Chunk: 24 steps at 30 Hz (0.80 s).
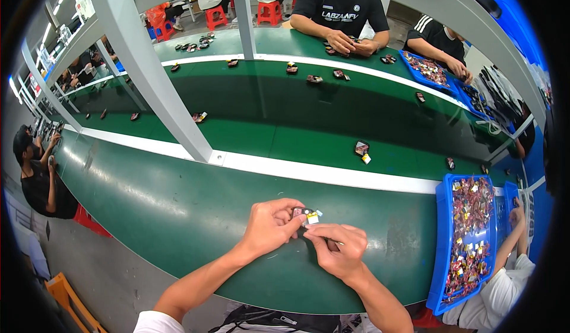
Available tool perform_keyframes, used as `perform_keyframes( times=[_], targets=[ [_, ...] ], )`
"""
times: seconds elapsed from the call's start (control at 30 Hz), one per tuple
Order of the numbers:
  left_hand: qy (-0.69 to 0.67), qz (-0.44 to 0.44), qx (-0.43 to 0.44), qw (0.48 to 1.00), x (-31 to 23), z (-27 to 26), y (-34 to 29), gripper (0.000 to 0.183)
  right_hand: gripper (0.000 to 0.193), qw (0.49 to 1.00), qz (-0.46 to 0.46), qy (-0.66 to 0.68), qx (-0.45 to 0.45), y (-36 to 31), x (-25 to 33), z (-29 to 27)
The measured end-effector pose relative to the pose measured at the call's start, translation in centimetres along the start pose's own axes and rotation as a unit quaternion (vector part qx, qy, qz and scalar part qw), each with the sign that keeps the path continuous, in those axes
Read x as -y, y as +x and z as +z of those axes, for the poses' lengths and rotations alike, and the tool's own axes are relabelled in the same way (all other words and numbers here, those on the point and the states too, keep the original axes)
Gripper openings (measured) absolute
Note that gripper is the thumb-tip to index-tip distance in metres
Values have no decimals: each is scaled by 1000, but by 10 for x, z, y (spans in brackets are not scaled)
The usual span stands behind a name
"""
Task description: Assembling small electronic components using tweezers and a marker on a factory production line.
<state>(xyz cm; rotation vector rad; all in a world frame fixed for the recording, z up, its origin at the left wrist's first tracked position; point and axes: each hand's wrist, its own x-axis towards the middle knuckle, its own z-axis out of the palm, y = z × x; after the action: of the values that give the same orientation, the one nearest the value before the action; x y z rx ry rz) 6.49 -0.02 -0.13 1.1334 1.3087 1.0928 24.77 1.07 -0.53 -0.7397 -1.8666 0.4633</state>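
My left hand pinches a small electronic assembly between thumb and fingers, above the green bench. It has a dark curved rim and a reddish inside, and a white and yellow piece sits at its right side. Just to the right, my right hand is closed around a thin, dark, stick-like tool. The tool's front end meets the lower edge of the assembly; its exact kind is too small to make out. Fingers cover part of both things.
A blue tray full of small red, white and yellow parts stands at the right. Beyond the white ledge, a green conveyor belt carries several similar assemblies. A grey post rises from the ledge. Other people work across the belt and at both sides.
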Motion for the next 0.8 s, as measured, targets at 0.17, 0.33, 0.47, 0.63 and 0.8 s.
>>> perform_keyframes(
  times=[0.17, 0.33, 0.47, 0.63, 0.8],
  targets=[
    [46, 45, -15, 998, 3, 1, -1, 18, 15, 1000, 3, 12, -4, -1, 0, 2],
    [12, 24, -11, 1000, 3, 1, 0, 16, 15, 1000, -13, 10, -7, -2, -4, 3],
    [-8, 20, -10, 1000, 4, 2, -1, 16, 15, 1000, -8, 7, -1, -4, -5, 4],
    [26, 8, 9, 1000, 1, -1, -1, 23, 17, 1000, -9, 7, -3, -4, -5, 2],
    [42, 51, 59, 996, -1, -5, -1, 33, 13, 997, 64, 27, -24, -1, -5, -2]
  ],
)
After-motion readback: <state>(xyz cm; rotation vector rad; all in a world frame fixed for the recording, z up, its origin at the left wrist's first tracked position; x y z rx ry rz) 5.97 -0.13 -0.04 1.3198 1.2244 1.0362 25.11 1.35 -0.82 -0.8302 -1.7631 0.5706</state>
